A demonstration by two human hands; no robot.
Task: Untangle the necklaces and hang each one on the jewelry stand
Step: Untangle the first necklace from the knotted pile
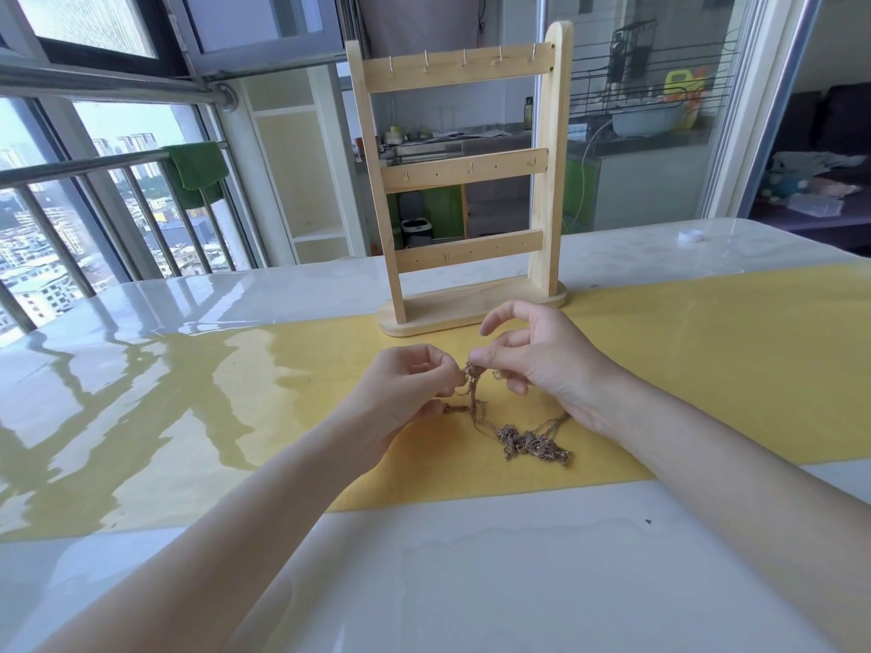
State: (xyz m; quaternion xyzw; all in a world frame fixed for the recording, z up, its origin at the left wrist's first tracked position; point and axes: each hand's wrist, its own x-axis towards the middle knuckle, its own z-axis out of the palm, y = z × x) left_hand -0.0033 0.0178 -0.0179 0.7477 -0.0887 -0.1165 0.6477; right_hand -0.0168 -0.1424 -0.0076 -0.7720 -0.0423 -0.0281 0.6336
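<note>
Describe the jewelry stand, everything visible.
The jewelry stand is pale wood: two uprights on an oval base, joined by three crossbars bearing small metal hooks, five on the top bar. It stands upright on the table at the yellow mat's far edge, beyond both hands. No necklace hangs on it; nothing touches it.

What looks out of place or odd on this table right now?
Only the necklaces: gold chains knotted in a clump on the yellow mat, pinched by both the left hand and right hand. The jewelry stand stands upright, its hooks bare.
</note>
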